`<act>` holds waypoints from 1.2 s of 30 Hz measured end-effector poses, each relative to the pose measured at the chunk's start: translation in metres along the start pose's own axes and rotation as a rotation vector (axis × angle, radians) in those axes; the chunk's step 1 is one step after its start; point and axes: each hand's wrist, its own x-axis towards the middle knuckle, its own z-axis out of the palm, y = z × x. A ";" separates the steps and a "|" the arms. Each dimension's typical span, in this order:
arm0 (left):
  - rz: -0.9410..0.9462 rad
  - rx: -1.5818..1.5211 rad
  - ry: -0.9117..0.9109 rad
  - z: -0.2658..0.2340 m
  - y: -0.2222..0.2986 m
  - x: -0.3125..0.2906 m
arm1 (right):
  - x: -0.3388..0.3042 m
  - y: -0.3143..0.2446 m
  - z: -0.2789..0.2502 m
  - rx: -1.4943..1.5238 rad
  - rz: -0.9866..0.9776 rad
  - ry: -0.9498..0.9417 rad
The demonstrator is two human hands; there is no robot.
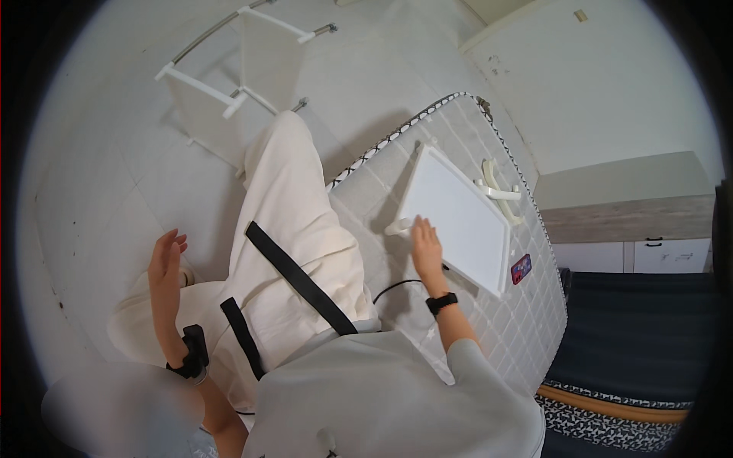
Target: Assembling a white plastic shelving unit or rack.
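A white rectangular tray-like panel with a raised rim lies tilted on a grey quilted mattress. White connector stubs stick out at its left corners. My right hand is over the panel's near left edge, fingers stretched out; whether it touches the panel I cannot tell. Over the floor at the left, my left hand is raised with its fingers extended and nothing in it. Beyond the panel lie white curved bracket-like parts.
A white rack with metal tubes stands on the tiled floor at the far left. A phone rests on the mattress right of the panel. A black cable runs near my right wrist. Dark folded bedding is at the right.
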 end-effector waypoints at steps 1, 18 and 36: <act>0.007 0.002 -0.002 -0.001 -0.002 0.000 | -0.002 -0.004 0.011 0.004 0.002 -0.001; -0.031 0.095 -0.049 0.013 0.000 0.001 | -0.005 0.050 0.000 0.317 0.138 -0.078; 0.008 0.292 -0.458 0.055 0.073 0.047 | -0.149 0.241 0.042 0.015 1.397 0.011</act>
